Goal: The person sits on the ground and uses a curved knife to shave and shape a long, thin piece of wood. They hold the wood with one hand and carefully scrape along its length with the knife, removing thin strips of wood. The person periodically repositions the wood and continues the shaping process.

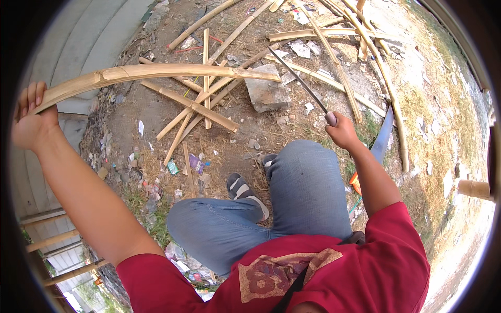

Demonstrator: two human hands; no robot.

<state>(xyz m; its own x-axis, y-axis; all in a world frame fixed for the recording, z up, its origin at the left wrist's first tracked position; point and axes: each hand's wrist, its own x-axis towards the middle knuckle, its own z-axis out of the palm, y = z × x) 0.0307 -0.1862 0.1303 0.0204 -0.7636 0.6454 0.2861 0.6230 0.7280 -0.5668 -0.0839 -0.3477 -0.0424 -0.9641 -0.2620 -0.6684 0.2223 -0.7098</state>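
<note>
**Fingers clenched on bamboo and blade, both raised**

Fingers point(32, 99) of the left hand point(31, 125) are wrapped tight around the near end of a long, curved, pale-yellow split bamboo strip point(156, 73). Strip held up at arm's length to the left; its far end reaches right, over a flat grey stone block point(267, 91) on the ground. Contact with the block cannot be told.

Right hand point(342, 130) is clenched around the handle of a long, thin, dark-bladed knife point(300, 81). Blade points up and away toward the strip's far end; tip near it, apparently apart.

Person seated, blue-jeaned knees point(308, 182) drawn up, grey sandal point(242, 190) on bare dirt. More cut bamboo lengths point(198, 109) lie crossed beyond the feet, amid dry straw and litter.

Risks, as judged:
- Strip is held at one end only, so a blow could make the free end spring or twist and the blade glance off.
- A deflected blade would travel toward the knees and sandalled foot, which sit just below its line.
- Split bamboo edges are sharp; slippage through the left grip could cut the palm.
- Loose pieces underfoot give poor footing.
</note>
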